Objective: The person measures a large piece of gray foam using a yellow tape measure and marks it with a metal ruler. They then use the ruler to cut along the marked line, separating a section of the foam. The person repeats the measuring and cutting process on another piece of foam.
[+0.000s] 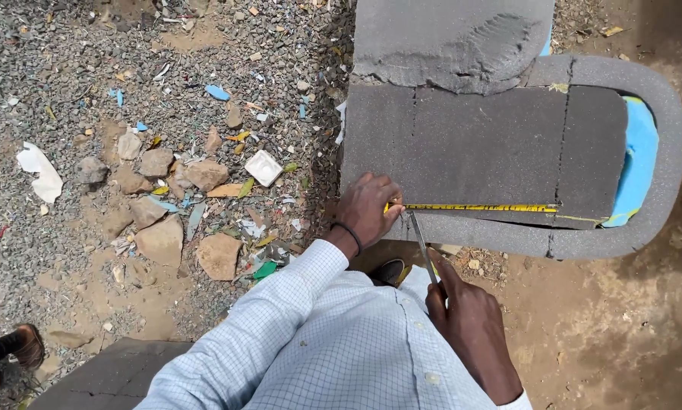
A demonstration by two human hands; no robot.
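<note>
- Bare sandy ground [614, 319] is spreading under everything, turning to grey gravel [52, 45] and loose brown stones [159, 239] well to the left of the foam slab, with scraps of paper and plastic lying among them.
- A thick grey foam cushion [664, 152] with rounded corners is lying flat on the ground, forming the bottom layer beneath the foam slab and showing past its right and near edges.
- The dark grey foam slab [485, 148] is resting on top of that cushion; a blue foam layer [641, 144] is peeking out at the slab's right end.
- Another grey foam piece [447, 38], with a torn near edge, is overlapping the slab's far side.
- The person's checked shirt sleeve [280, 319] is reaching up toward the slab's near left corner.
- The left hand [367, 209], a dark band at its wrist, is pressing fingers down on that corner, pinning the end of a yellow measuring tape [478, 207].
- The tape is lying stretched along the slab's near edge, running rightward.
- The right hand [466, 319], just below the slab, is closed around the handle of a thin metal blade [421, 239].
- The blade's tip is touching the slab's near edge beside the left hand.
</note>
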